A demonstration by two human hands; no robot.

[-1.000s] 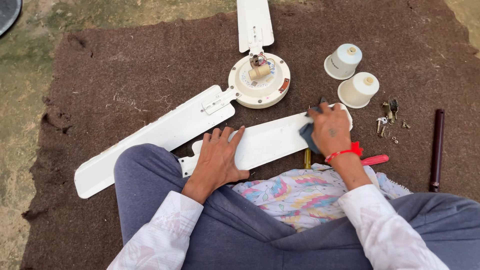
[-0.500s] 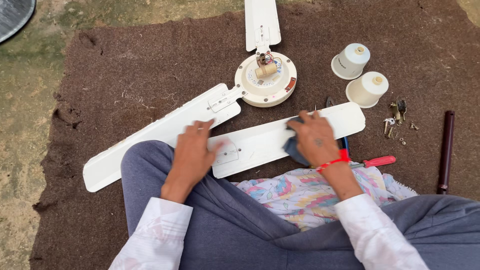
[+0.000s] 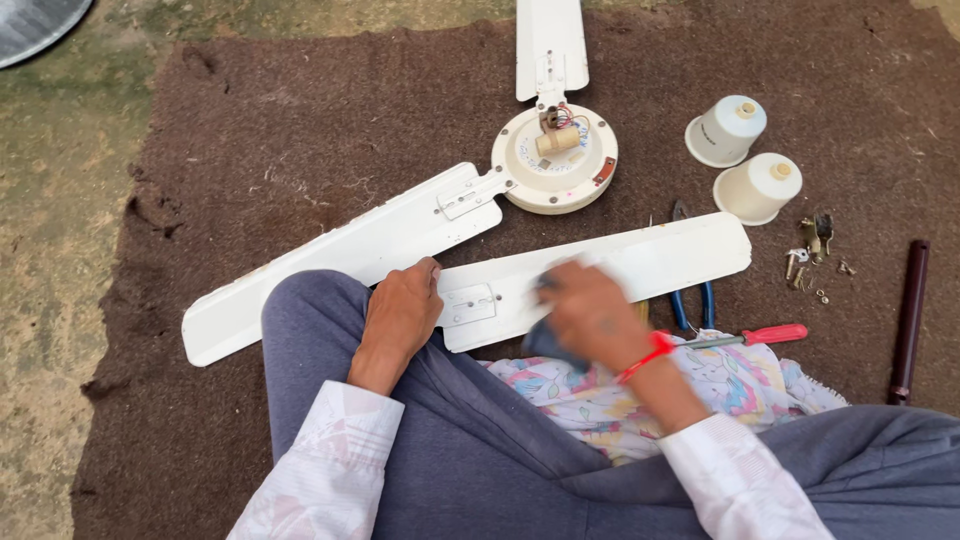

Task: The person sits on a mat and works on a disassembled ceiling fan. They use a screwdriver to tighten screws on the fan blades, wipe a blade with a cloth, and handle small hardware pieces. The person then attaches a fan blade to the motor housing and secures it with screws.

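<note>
Gripped in the right hand point(image 3: 592, 318) is a dark cloth point(image 3: 548, 340), pressed on the loose fan blade point(image 3: 640, 268); the hand is blurred, so the fingers are hard to make out. The blade's bracket end is clamped by the left hand point(image 3: 402, 312) against the raised knee. A floral cloth point(image 3: 690, 385) lies on the lap, and a red-handled screwdriver point(image 3: 765, 335) and blue pliers point(image 3: 692, 300) are partly hidden. Farther off on the brown mat point(image 3: 300, 130), the fan motor point(image 3: 555, 160) is seen; its upper blade is cut off. Since half a second ago, the right hand has been slid leftward along the blade.
</note>
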